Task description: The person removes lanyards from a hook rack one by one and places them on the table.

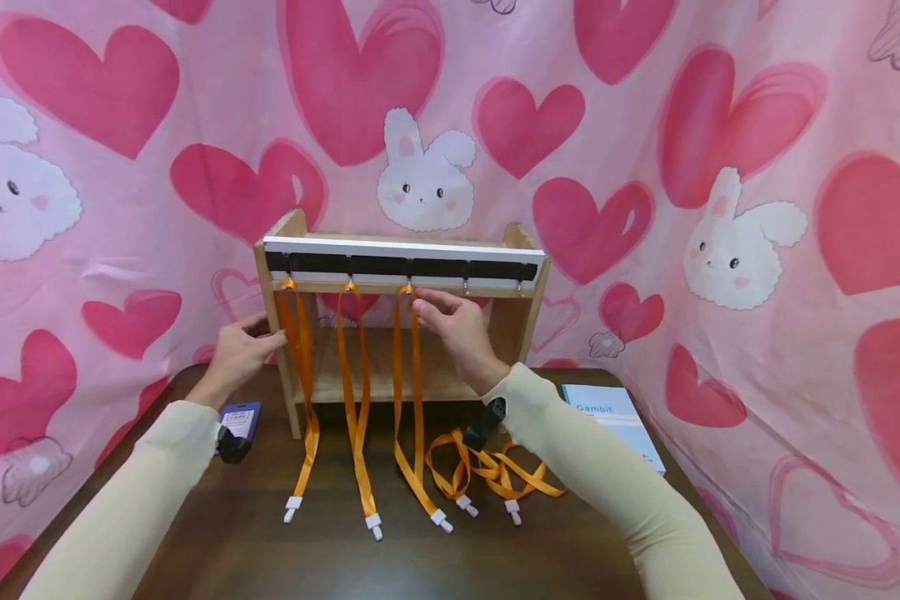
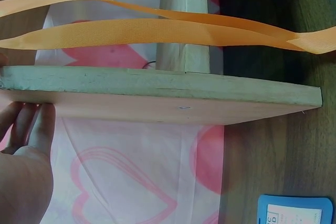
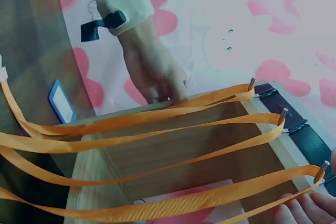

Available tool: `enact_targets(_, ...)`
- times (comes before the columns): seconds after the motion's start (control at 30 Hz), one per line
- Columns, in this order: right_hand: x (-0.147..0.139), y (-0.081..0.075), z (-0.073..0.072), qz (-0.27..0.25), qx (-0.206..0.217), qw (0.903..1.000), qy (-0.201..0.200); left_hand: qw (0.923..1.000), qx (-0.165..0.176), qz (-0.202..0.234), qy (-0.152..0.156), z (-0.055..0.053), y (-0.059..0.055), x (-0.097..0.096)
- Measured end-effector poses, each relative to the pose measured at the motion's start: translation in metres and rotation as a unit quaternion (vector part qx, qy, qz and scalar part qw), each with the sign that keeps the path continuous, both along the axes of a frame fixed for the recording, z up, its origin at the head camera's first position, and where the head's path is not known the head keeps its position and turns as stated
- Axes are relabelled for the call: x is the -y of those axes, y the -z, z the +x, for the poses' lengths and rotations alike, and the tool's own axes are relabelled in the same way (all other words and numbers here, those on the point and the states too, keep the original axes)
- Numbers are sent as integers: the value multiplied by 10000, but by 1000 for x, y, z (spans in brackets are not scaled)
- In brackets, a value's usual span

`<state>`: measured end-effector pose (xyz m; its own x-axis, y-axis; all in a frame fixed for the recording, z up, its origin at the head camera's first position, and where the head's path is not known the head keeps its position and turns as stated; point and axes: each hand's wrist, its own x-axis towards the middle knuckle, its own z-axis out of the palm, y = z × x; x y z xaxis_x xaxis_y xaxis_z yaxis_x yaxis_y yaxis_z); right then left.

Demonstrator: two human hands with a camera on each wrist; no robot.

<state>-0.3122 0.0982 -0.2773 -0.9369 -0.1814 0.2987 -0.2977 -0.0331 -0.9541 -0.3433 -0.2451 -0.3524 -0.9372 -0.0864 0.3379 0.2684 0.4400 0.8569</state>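
Observation:
A wooden rack [image 1: 401, 390] stands on the table with a black hook strip [image 1: 378, 265] along its front. Three orange lanyards hang from its hooks: the left one [image 1: 305, 358], the middle one [image 1: 362, 392] and the third one [image 1: 397, 375]. At the rack's left side panel [image 2: 157, 85], my left hand [image 1: 238, 350] grips the edge, fingers on the outer face. My right hand [image 1: 457, 329] pinches the third lanyard near its hook; in the right wrist view its fingers [image 3: 307, 211] lie right against the strap.
More orange lanyards [image 1: 495, 471] lie loosely coiled on the table right of the hanging ones, with white clips [image 1: 513, 512]. Two bare hooks [image 1: 466, 283] are at the strip's right. A blue-framed card holder [image 1: 242, 419] lies at left, and a light-blue booklet [image 1: 615, 421] at right.

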Motion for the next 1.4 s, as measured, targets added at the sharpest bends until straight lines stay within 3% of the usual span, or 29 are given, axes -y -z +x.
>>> enact_targets(0.13,5,1,-3,-292,33,9996,-26,10000,56,-24,-13,1,0,0)
enact_targets(0.33,15,1,-6,-214,46,9997,57,9999,-45,-71,-131,3,-1,1)
enact_targets(0.6,31,7,-5,-384,303,9982,356,9998,129,-121,-45,7,4,2)
enact_targets(0.87,39,8,-5,-437,139,9984,336,9997,-12,-224,-119,3,-1,-1)
enact_targets(1.2,44,9,-11,-624,655,9938,646,9997,-162,-172,-38,0,1,0)
enact_targets(1.4,42,13,-11,-696,531,9949,505,9998,-53,-198,5,-2,0,2)
